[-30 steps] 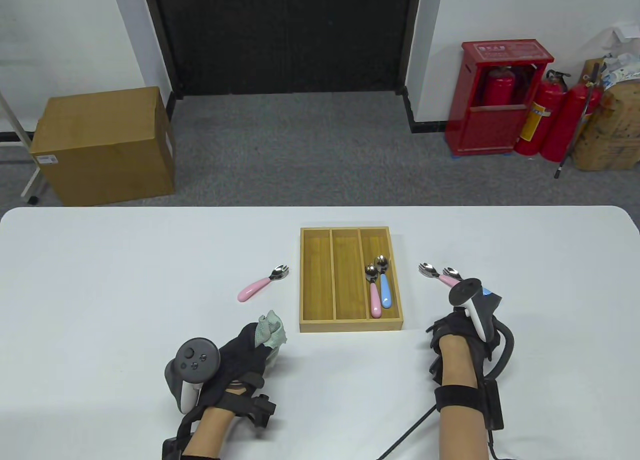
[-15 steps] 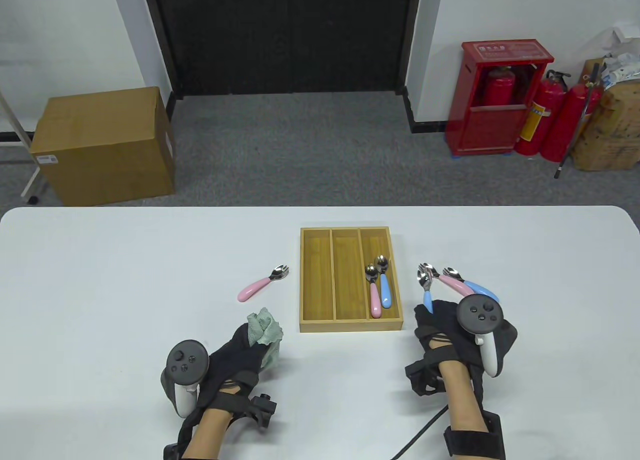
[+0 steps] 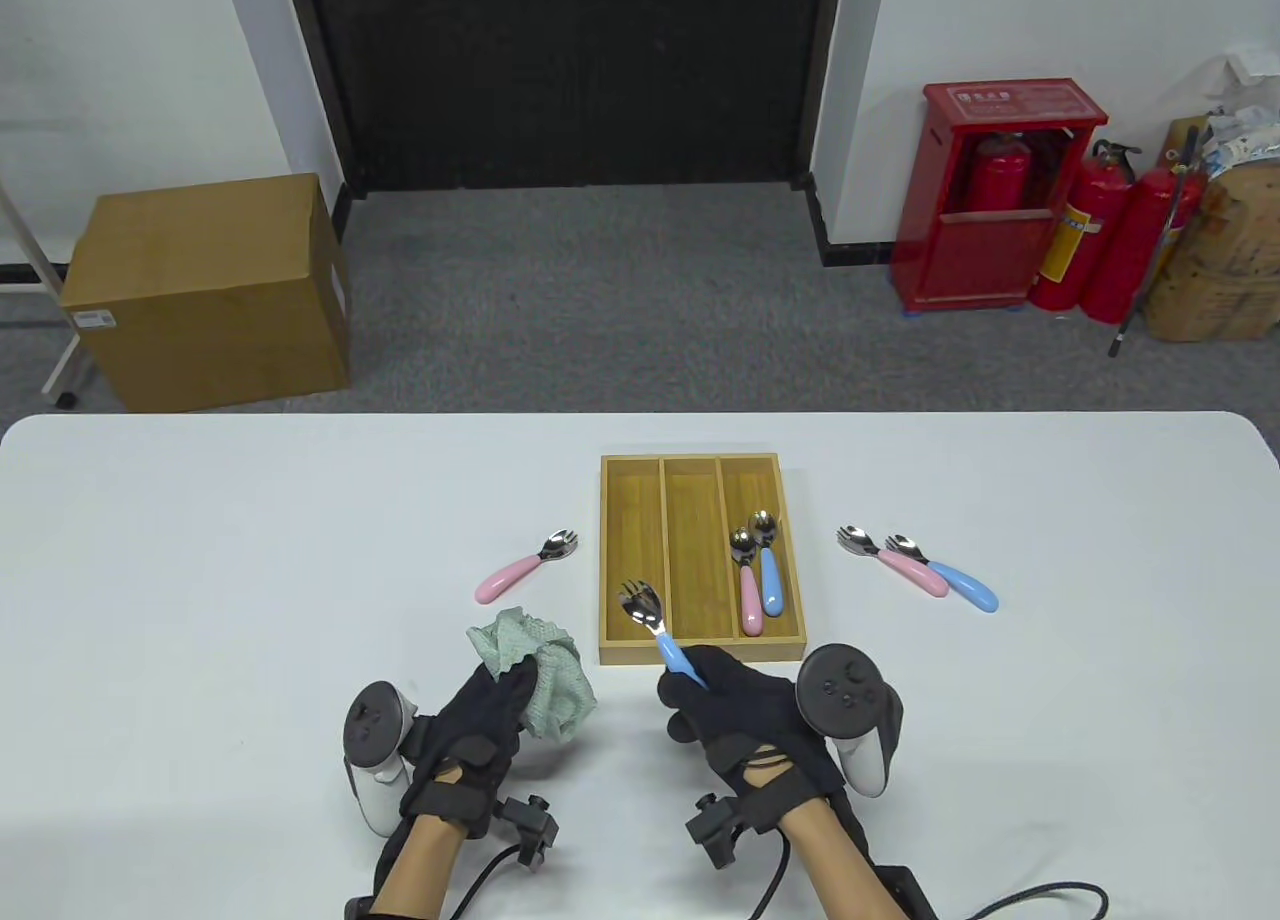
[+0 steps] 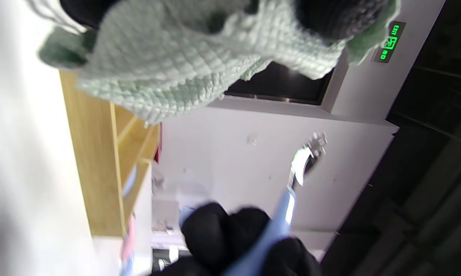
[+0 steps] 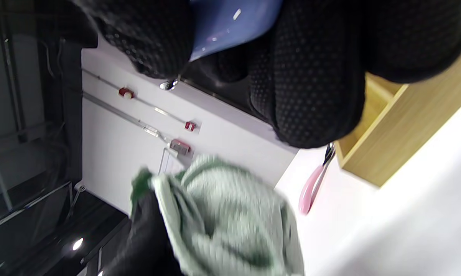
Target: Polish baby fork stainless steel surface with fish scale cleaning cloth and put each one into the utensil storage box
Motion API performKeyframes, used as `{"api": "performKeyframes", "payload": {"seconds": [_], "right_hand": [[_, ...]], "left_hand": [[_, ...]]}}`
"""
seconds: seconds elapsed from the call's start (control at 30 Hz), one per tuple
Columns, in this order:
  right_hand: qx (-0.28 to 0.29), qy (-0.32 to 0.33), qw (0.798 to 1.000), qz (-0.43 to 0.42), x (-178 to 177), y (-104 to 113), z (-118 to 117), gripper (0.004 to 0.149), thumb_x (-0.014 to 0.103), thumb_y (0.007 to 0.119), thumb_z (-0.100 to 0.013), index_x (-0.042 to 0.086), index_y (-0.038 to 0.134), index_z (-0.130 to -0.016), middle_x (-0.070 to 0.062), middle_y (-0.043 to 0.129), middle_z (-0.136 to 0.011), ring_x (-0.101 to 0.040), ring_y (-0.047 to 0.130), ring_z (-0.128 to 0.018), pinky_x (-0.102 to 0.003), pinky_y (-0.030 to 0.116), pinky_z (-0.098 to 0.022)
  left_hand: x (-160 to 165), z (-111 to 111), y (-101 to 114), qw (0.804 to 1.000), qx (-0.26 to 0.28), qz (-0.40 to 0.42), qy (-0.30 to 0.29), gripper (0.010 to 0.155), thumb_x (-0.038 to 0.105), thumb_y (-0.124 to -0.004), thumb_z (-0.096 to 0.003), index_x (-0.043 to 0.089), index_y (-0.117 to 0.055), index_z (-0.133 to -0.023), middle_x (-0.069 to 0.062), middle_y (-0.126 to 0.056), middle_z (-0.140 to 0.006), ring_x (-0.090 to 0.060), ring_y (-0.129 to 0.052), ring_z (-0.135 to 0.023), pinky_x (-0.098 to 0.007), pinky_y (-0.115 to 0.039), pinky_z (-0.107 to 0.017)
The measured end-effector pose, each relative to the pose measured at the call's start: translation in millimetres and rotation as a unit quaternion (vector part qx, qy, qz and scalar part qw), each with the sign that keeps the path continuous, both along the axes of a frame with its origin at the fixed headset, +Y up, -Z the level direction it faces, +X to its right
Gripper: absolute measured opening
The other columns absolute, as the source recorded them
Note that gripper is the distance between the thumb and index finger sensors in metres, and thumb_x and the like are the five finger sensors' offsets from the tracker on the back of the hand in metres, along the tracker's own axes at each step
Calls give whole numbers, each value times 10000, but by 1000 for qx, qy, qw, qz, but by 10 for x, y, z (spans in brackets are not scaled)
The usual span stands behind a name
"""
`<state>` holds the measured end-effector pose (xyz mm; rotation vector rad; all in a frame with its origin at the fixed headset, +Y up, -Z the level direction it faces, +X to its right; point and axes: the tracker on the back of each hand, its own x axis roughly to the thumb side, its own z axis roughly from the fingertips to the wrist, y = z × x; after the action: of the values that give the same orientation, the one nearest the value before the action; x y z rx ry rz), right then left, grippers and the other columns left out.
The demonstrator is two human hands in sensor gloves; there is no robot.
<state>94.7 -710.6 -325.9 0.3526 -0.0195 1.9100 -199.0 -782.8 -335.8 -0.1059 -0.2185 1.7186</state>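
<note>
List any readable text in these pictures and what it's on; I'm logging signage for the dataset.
"EXIT": green lit sign on the wall, left wrist view, seen sideways.
White characters on the red extinguisher cabinet: too small to read.
Label on the cardboard box: too small to read.

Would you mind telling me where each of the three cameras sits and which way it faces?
Table view: high in front, looking down at the white table; both the left hand and right hand show.
Left wrist view: on the left wrist, turned sideways; gloved fingertips pinch the green cloth.
Right wrist view: on the right wrist, tilted; gloved fingers grip the blue-handled fork.
Shared: all three show the wooden box, cloth and held fork.
</note>
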Motion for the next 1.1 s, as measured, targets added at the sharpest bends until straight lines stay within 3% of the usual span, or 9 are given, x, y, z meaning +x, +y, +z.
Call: {"api": "performKeyframes", "payload": {"seconds": [0.33, 0.67, 0.8, 1.1], "right_hand": [[-11, 88, 995, 47, -317, -120, 78, 450, 383, 809, -414, 95, 875, -754, -225, 1006, -531, -266, 1019, -221, -543, 833, -263], [-24, 129, 991, 17, -398, -132, 133, 461, 385, 770, -421, 87, 861, -761, -201, 1003, -482, -240, 992, -175, -537, 832, -251], [-16, 139, 990, 24, -390, -125, 133, 455, 387, 785, -419, 93, 868, -755, -205, 1003, -483, -249, 989, -176, -541, 827, -256], [16, 110, 989, 100, -366, -117, 75, 455, 379, 794, -417, 97, 848, -770, -226, 977, -524, -281, 969, -217, -567, 796, -290]], "left_hand": [[318, 59, 25, 990, -2, 109, -94, 704, 630, -629, -571, 165, -535, -1090, -66, -760, -1076, -308, -803, -1011, -552, -600, -735], [467, 120, 28, 983, -18, 139, -120, 601, 542, -725, -570, 243, -564, -1066, 82, -828, -1015, -169, -862, -985, -519, -627, -744], [441, 115, 99, 989, 0, 115, -91, 539, 493, -792, -532, 270, -671, -1008, 114, -919, -914, -141, -927, -917, -517, -666, -724], [258, 65, 233, 999, 34, -22, 22, 472, 443, -829, -494, 266, -794, -931, 88, -1010, -812, -154, -1031, -787, -478, -749, -672]]}}
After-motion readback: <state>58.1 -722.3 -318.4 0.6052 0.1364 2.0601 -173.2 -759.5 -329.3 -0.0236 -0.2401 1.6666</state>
